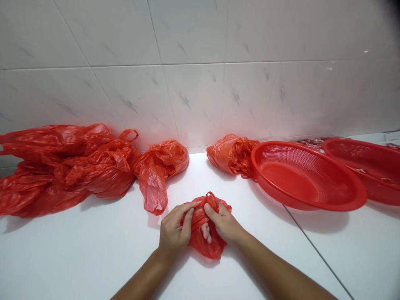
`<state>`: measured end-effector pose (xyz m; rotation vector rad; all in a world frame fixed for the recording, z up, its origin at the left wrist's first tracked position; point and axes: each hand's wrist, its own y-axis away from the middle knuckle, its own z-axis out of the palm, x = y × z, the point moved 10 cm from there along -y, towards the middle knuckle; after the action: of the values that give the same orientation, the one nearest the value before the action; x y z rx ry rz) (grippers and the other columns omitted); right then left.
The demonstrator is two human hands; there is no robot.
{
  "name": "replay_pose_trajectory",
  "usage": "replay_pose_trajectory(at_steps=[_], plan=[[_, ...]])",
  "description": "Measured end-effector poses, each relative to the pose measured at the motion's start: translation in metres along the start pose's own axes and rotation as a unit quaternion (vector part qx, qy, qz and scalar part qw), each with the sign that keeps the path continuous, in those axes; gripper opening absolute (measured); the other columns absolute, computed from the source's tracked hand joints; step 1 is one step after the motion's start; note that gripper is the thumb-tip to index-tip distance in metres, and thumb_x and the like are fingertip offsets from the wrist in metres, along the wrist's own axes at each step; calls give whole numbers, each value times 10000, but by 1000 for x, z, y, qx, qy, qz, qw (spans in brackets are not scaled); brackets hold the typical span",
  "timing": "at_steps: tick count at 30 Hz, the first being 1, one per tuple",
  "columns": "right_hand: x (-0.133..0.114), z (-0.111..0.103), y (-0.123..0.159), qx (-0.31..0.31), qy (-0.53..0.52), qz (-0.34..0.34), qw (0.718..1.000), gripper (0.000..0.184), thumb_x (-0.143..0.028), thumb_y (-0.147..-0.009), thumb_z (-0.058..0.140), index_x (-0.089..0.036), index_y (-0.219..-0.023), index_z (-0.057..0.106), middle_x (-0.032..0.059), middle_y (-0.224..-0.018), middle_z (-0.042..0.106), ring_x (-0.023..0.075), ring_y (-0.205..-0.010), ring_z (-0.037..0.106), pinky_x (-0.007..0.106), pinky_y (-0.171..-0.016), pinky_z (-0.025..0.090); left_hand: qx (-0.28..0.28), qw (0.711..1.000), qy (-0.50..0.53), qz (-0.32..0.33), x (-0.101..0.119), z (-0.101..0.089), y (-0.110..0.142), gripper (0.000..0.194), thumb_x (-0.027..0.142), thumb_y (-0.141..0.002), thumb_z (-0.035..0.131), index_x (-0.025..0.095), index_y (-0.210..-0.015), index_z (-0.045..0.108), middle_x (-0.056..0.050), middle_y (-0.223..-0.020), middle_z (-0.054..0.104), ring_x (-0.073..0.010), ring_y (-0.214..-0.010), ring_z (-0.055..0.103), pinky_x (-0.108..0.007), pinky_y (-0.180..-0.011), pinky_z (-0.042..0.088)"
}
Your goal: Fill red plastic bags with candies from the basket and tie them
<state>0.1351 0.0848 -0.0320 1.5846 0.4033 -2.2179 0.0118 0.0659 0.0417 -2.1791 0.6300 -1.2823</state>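
Both hands are closed on a thin red plastic bag that rests on the white surface in front of me. My left hand pinches the bag's left upper side between thumb and fingers. On the other side, my right hand grips gathered plastic, and a handle loop sticks up beside its thumb. Pale rounded tips show at a gap in the middle of the bag. Whether they are fingertips or the bag's contents, I cannot tell.
Large crumpled red bags lie at left, beside a smaller bundled bag. Another bundled bag touches a red colander. A second red basket holds small pieces at far right. A tiled wall rises behind.
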Motion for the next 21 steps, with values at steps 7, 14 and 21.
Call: replay_pose_trajectory(at_steps=[7, 14, 21], plan=[[1, -7, -1, 41, -137, -7, 990, 701, -846, -868, 638, -152, -875, 735, 6, -548, 626, 114, -458, 544, 240, -523, 488, -59, 985, 28, 159, 38, 11, -1, 342, 80, -941, 690, 337, -1125, 821, -69, -1495, 654, -313, -1350, 614, -546, -1141, 509], [-32, -12, 9, -76, -73, -52, 993, 460, -436, -761, 869, -164, -1128, 818, 26, -788, 719, 150, -714, 640, 278, -739, 548, -105, 986, 84, 95, 19, 22, 2, 329, 88, -982, 677, 341, -1133, 823, -60, -1618, 469, -292, -1376, 572, -473, -1106, 563], [-39, -27, 11, 4, 63, -57, 996, 371, -528, -976, 731, -166, -939, 804, 0, -663, 653, 104, -565, 540, 234, -564, 456, -157, 981, 94, 67, 5, 35, 7, 620, 20, -905, 626, 316, -1444, 547, -110, -1533, 584, -264, -1303, 653, -473, -1113, 537]])
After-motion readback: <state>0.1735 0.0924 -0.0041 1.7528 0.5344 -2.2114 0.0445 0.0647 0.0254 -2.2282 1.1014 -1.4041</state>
